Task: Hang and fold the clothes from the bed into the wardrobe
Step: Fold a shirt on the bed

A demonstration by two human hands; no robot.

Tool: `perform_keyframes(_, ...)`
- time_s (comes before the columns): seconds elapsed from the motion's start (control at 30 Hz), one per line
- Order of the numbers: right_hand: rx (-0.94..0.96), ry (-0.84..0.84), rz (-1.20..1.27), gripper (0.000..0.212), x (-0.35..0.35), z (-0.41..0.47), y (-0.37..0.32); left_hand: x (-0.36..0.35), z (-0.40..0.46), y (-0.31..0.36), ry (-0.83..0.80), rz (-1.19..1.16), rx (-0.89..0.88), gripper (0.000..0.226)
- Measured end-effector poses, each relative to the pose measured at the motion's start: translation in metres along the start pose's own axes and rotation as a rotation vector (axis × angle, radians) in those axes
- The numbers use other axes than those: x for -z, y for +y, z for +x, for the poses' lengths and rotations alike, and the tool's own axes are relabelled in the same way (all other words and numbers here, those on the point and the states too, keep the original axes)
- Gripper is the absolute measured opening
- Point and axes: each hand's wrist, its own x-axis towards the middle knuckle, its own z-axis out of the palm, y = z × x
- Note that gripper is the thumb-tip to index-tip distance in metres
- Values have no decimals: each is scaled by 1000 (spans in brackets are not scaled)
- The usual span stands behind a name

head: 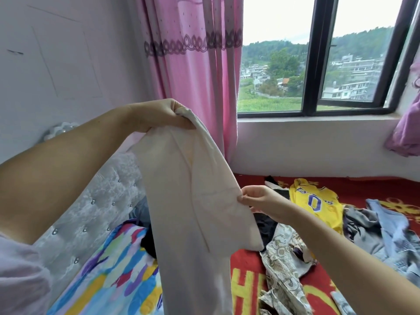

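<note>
A long cream cloth garment (195,212) is held up by the left hand (156,117), pinched by the right hand (259,200), and should be folded next.

Jersey (316,201) lies on the bed (363,185), below the window (318,55).

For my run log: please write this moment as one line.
step: holding up cream garment | left hand: grips top | right hand: pinches edge | bed: yellow jersey, other clothes left
</note>
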Motion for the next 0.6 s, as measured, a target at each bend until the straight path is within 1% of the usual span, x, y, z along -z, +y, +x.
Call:
perform_keyframes(0.07,-8,-27,79,17,1,-1,3,1,3,4,-17,-7,-4,22)
perform_keyframes(0.17,-56,-115,344,36,6,-5,-1,3,6,7,-26,-24,4,28)
perform_keyframes(0.2,-57,-126,346,35,3,-6,-3,2,7,7,-34,-30,8,27)
perform_keyframes(0.27,-29,-111,222,25,-8,-3,-6,-1,10,7,-64,-38,13,20)
perform_keyframes(0.3,-12,-98,169,23,-16,0,-8,-3,11,7,-74,-39,16,19)
perform_keyframes(0.5,95,37,-5,29,-41,9,-29,-13,13,4,-103,2,65,38)
perform_keyframes(0.57,120,46,-19,32,-43,6,-34,-15,12,2,-96,16,82,43)
perform_keyframes(0.6,124,35,1,37,-43,4,-37,-17,12,1,-89,22,89,43)
